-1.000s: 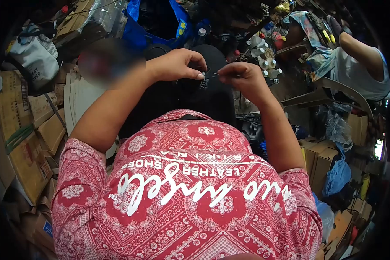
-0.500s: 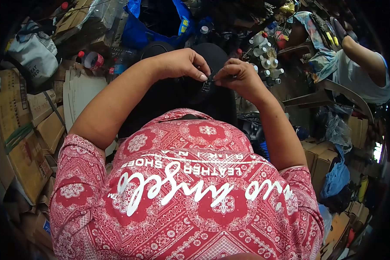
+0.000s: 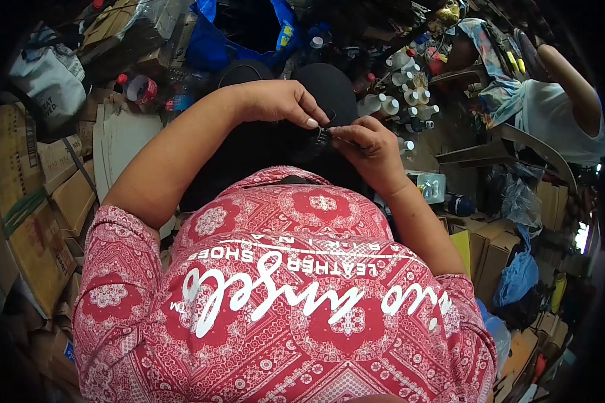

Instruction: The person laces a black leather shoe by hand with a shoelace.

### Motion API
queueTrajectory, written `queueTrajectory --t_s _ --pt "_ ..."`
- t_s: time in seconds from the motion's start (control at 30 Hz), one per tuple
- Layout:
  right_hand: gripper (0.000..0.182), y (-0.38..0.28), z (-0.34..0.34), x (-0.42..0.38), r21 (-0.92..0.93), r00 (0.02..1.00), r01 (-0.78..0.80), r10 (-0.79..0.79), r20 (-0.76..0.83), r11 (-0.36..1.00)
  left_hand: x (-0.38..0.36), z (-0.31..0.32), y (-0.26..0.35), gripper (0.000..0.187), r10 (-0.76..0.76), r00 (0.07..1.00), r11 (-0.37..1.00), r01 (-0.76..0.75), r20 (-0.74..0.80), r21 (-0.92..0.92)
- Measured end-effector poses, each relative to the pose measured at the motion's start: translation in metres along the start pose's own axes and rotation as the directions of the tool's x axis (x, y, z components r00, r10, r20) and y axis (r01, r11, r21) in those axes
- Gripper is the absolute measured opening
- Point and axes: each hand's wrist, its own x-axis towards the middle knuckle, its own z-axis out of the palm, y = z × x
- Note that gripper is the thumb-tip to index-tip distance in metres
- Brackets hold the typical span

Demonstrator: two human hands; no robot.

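Note:
Over my dark-clad lap, my left hand pinches a small black piece between thumb and fingers. The piece looks curved and ridged, with shiny notches, and a thin dark strand seems to loop above it. Its exact kind cannot be made out against the dark clothing. From the other side, my right hand is closed in a pinch at the piece's right edge, its fingertips almost meeting those of the left.
A blue bag stands open ahead. Several plastic bottles cluster at the right, near a person in a white shirt. Flattened cardboard is piled at the left. A crumpled blue plastic bag hangs at the right.
My right hand has shifted slightly down and its fingers have turned at the piece. My left hand stays nearly in place, still pinching. The view has shifted a little.

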Motion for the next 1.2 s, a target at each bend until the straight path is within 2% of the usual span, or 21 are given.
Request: queueTrajectory --t_s 0.07,0.13,0.17,0.23,0.37,0.43,0.6,0.67,0.7,0.73,0.77,0.87,0.9,0.93,0.97,1.03,1.07,1.1,1.13,1.17,1.2 --pt "0.014 -0.006 -0.004 0.001 -0.052 1.0 -0.003 0.004 0.025 0.999 0.0 0.001 0.003 0.033 -0.007 1.0 0.999 0.007 0.009 0.044" --pt "0.011 -0.015 -0.01 0.005 -0.357 0.983 0.173 -0.142 0.113 0.918 0.001 0.001 0.008 0.032 -0.023 0.999 0.995 0.018 0.048 0.096" --pt "0.011 -0.02 -0.014 0.008 -0.358 0.984 0.17 -0.139 0.111 0.918 0.002 0.002 0.01 0.032 -0.022 0.998 0.995 0.017 0.052 0.097" --pt "0.01 -0.028 -0.02 0.016 -0.512 0.935 0.274 -0.1 0.341 0.814 0.004 0.004 0.013 0.031 0.012 0.995 0.975 -0.033 0.096 0.218" --pt "0.01 -0.023 -0.02 0.034 -0.515 0.917 0.253 -0.033 0.397 0.819 0.014 0.007 0.014 0.029 0.004 0.999 0.974 -0.015 0.049 0.225" --pt "0.012 -0.008 -0.017 0.039 -0.286 0.903 0.139 -0.003 0.429 0.948 0.017 0.006 0.009 0.022 0.054 0.999 0.982 -0.054 0.006 0.182" --pt "0.017 0.007 -0.023 0.038 -0.16 0.899 0.047 0.028 0.436 0.986 0.017 0.004 0.002 0.017 0.087 0.99 0.99 -0.074 -0.107 0.119" --pt "0.018 0.01 -0.012 0.037 -0.017 0.906 -0.148 0.143 0.398 0.989 0.02 0.008 0.0 0.016 0.091 0.989 0.992 -0.079 -0.115 0.101" --pt "0.016 0.012 -0.01 0.035 0.041 0.858 -0.305 0.256 0.446 0.952 0.017 0.011 0.0 0.017 0.147 0.97 0.98 -0.116 -0.193 0.162" --pt "0.016 0.012 -0.012 0.036 0.042 0.86 -0.299 0.25 0.445 0.953 0.012 0.014 0.0 0.017 0.204 0.941 0.963 -0.144 -0.269 0.227" --pt "0.015 0.012 -0.015 0.035 0.145 0.835 -0.417 0.316 0.451 0.897 0.005 0.018 -0.001 0.02 0.333 0.866 0.882 -0.145 -0.373 0.449" --pt "0.024 0.02 -0.027 0.025 0.336 0.784 -0.589 0.42 0.456 0.735 -0.024 0.034 0.002 0.021 0.392 0.743 0.826 -0.025 -0.543 0.563" --pt "0.028 0.027 -0.035 0.022 0.401 0.755 -0.626 0.389 0.528 0.669 -0.038 0.035 0.008 0.021 0.39 0.744 0.828 -0.025 -0.543 0.56" --pt "0.032 0.032 -0.042 0.018 0.455 0.723 -0.663 0.349 0.597 0.594 -0.054 0.035 0.016 0.021 0.214 0.843 0.853 0.085 -0.493 0.515" --pt "0.034 0.04 -0.044 0.011 0.549 0.751 -0.634 0.262 0.606 0.545 -0.068 0.033 0.017 0.02 0.027 0.904 0.855 0.201 -0.428 0.479" --pt "0.028 0.052 -0.059 -0.009 0.898 0.939 -0.341 0.05 0.341 0.278 -0.087 0.018 0.001 0.02 0.112 0.877 0.817 0.186 -0.467 0.545" --pt "0.026 0.053 -0.071 -0.012 0.975 0.982 -0.174 -0.055 0.183 0.136 -0.095 0.011 -0.008 0.019 0.199 0.847 0.773 0.174 -0.494 0.609" --pt "0.028 0.05 -0.086 -0.019 0.996 0.995 -0.089 0.047 0.088 0.02 -0.101 0.003 -0.014 0.017 0.19 0.769 0.812 0.227 -0.61 0.538" --pt "0.031 0.059 -0.103 -0.022 0.99 0.999 -0.03 -0.047 0.024 -0.135 -0.105 -0.006 -0.019 0.015 0.173 0.679 0.846 0.268 -0.714 0.46" --pt "0.032 0.064 -0.113 -0.029 0.999 1.0 -0.014 -0.015 0.013 -0.035 -0.106 -0.014 -0.027 0.011 0.08 0.61 0.941 0.215 -0.789 0.261" --pt "0.034 0.064 -0.12 -0.036 0.998 1.0 0.002 0.014 -0.003 0.068 -0.102 -0.017 -0.031 0.018 0.154 0.546 0.987 -0.039 -0.823 0.159"
